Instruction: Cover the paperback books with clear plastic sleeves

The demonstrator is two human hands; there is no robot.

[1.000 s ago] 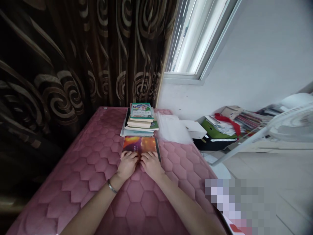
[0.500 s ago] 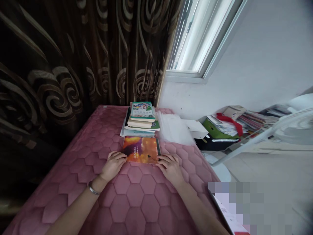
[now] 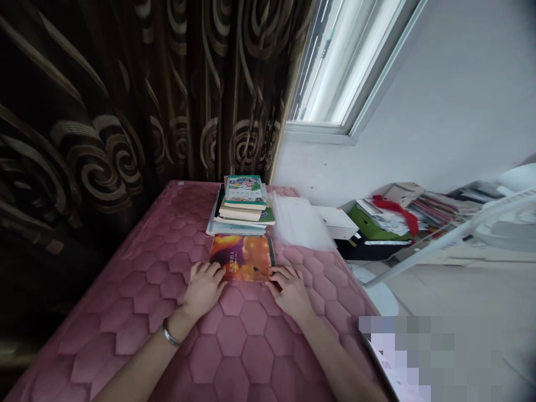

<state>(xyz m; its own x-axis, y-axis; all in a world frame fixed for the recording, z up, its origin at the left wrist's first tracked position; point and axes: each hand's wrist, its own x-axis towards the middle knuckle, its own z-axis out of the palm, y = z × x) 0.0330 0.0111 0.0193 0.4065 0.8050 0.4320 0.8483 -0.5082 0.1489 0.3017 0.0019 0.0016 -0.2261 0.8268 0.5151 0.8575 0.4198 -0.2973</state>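
The orange book (image 3: 247,257) lay flat on the pink quilted mattress (image 3: 234,357), in the middle of the scene, just on the near side of a stack of books (image 3: 245,192). The left hand (image 3: 205,286) rested at its near left corner, with the fingertips over the cover. The right hand (image 3: 290,287) was at the near right corner, and its fingers touched the right edge. Both hands had the fingers a little bent; whether they were gripping the book or only pressing on it, I could not tell. A silver bracelet (image 3: 170,333) was around the left wrist.

The stack had a smaller book with a green border (image 3: 245,191) on its top. To the right of the stack lay some whitish translucent sheets (image 3: 299,222), and farther right, beside them, was a white box (image 3: 337,222). At the far left hung a dark curtain (image 3: 167,95) with swirl patterns.
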